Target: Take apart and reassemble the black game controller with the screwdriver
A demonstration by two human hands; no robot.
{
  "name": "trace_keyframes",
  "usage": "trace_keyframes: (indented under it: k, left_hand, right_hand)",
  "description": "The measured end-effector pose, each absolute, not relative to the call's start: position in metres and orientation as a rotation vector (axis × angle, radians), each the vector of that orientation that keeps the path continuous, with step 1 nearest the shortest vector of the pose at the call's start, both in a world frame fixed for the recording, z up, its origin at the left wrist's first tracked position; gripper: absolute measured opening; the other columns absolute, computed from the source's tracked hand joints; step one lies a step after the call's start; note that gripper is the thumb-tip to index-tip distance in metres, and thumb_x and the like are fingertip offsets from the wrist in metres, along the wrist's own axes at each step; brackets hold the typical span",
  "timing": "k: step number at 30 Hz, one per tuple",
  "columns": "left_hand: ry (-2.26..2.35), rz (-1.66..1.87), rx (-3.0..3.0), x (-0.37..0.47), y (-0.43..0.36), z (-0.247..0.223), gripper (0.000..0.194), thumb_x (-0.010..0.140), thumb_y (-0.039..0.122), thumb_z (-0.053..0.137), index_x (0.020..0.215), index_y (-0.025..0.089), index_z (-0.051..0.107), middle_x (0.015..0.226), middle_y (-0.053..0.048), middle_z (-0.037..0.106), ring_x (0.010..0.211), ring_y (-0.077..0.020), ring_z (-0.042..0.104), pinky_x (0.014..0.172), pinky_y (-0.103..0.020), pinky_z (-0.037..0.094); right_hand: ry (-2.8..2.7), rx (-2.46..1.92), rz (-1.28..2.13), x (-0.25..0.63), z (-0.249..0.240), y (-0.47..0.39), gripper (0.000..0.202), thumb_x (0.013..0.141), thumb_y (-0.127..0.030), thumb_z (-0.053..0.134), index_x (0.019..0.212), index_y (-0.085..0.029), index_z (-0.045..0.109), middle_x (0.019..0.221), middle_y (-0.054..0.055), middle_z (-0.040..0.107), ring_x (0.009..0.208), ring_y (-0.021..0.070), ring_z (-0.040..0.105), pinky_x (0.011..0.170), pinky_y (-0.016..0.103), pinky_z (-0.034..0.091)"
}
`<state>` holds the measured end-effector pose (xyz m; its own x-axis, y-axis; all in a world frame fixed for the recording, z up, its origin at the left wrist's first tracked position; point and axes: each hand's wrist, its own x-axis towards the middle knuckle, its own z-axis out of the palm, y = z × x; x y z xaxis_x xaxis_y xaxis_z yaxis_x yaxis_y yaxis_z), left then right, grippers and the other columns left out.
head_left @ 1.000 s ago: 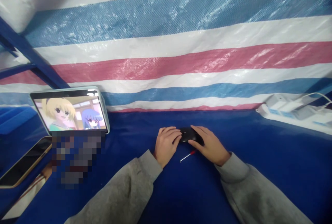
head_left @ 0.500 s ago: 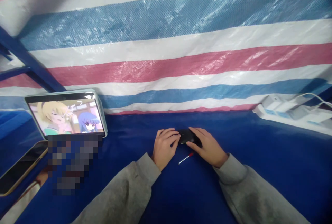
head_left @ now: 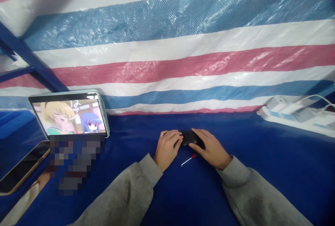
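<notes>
A black computer mouse [head_left: 188,138] lies on the blue table between my two hands. The fingers of my left hand [head_left: 168,148] are bent and pressed against its left end. My right hand [head_left: 211,150] grips the other end, with the thumb on the near side and the fingers along the far side. Parts of the mouse are hidden under the fingers of both hands. Just below it, close to my right thumb, lies a small screwdriver [head_left: 187,160] with a thin metal shaft and a red part at its upper end.
At the left a tablet [head_left: 72,116] stands propped up with a cartoon playing. A phone [head_left: 24,166] lies beside it, near a blurred-out patch. A white power strip [head_left: 295,119] with plugs and cables sits at the right. Behind the table [head_left: 183,198] hangs a striped plastic sheet [head_left: 167,72].
The view has shifted slightly, and the picture on the tablet differs a little. Both hands stay on the mouse, and the screwdriver lies where it was.
</notes>
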<state>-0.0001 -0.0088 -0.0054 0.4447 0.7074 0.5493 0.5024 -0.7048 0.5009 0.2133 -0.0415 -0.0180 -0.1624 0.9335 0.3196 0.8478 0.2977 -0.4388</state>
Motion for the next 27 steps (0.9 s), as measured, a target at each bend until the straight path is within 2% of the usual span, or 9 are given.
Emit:
trace_keyframes:
  k: [11,17,27]
  left_hand:
    - [1.044,1.129,2.410,0.0000,-0.0098,-0.0010,0.012,0.094,0.013,0.059,0.091,0.020,0.068,0.103,-0.004,0.075,0.106,-0.0230,0.067,0.093,-0.042,0.047]
    - [1.059,1.101,2.407,-0.0001,-0.0094,-0.0008,0.012,0.092,0.013,0.061,0.087,0.020,0.069,0.103,-0.003,0.075,0.108,-0.0230,0.066,0.093,-0.041,0.046]
    - [1.069,0.998,2.449,-0.0012,-0.0091,-0.0004,0.018,0.100,0.020,0.051,0.111,0.023,0.065,0.112,-0.004,0.072,0.111,-0.0208,0.065,0.097,-0.039,0.046]
  right_hand:
    - [-2.042,-1.563,0.209,0.2126,-0.0159,-0.0418,0.058,0.091,-0.057,0.051,0.136,-0.021,0.055,0.127,0.014,0.066,0.118,0.0303,0.062,0.100,0.050,0.051]
    - [-2.032,-1.587,0.231,0.2127,-0.0172,-0.0418,0.059,0.091,-0.056,0.052,0.135,-0.018,0.055,0.129,0.015,0.065,0.120,0.0306,0.061,0.102,0.051,0.051]
    - [-2.039,-1.563,0.224,0.2132,-0.0168,-0.0420,0.057,0.090,-0.056,0.053,0.136,-0.021,0.055,0.128,0.015,0.065,0.119,0.0303,0.062,0.101,0.051,0.051]
